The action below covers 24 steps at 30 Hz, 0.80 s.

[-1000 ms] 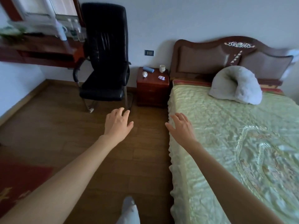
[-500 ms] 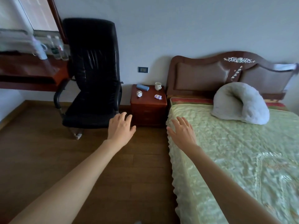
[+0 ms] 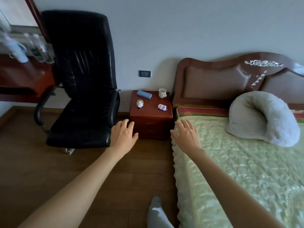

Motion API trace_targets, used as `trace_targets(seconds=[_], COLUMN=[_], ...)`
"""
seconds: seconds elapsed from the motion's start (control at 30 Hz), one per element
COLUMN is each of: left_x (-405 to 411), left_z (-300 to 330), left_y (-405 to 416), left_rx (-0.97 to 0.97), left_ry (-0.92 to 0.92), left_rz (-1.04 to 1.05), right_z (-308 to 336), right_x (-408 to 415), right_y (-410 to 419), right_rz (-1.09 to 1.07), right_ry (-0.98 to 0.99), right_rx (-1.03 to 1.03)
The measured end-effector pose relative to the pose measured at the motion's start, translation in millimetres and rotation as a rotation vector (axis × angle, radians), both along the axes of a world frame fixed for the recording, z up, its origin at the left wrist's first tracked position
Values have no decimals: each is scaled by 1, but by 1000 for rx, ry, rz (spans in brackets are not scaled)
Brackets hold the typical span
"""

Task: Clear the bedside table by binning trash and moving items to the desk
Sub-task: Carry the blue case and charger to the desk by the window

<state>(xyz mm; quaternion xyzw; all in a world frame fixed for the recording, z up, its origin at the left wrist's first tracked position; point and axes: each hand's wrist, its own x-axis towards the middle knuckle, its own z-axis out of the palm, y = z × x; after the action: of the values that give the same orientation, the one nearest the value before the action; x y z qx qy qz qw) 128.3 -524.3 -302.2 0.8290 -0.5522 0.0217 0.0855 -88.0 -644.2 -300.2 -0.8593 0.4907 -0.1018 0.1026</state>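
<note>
Both hands reach empty and spread-fingered toward the bedside table (image 3: 150,111), which stands straight ahead between a black office chair (image 3: 82,83) and the bed (image 3: 238,170); the left hand (image 3: 123,135) and right hand (image 3: 186,136) are about equally short of it. On top lie a blue case (image 3: 144,94) slanting rearward-left to front-right, a white mug (image 3: 162,93), what may be a coiled cable (image 3: 139,103), and a small wrapper (image 3: 162,106), with the desk (image 3: 24,76) away to the left.

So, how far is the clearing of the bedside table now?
Nothing looks done yet. The bedside table holds all four things: a blue case, a mug, a small white item and a wrapper. In hand: nothing; the left hand and right hand are open and empty, short of the table. Left: bin the trash, carry the rest to the desk.
</note>
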Motion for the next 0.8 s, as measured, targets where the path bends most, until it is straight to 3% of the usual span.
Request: trace_targets(seconds=[0.27,0.8], left_x=[34,139], left_z=[0,-48], left_y=[-132,-325], left_rx=[22,97], left_ry=[31,103], left_rz=[59,53], right_z=[3,-43], right_x=[45,155], right_y=[-142,-327], right_rz=[26,33], right_ry=[10,32], right_rx=[-2,89])
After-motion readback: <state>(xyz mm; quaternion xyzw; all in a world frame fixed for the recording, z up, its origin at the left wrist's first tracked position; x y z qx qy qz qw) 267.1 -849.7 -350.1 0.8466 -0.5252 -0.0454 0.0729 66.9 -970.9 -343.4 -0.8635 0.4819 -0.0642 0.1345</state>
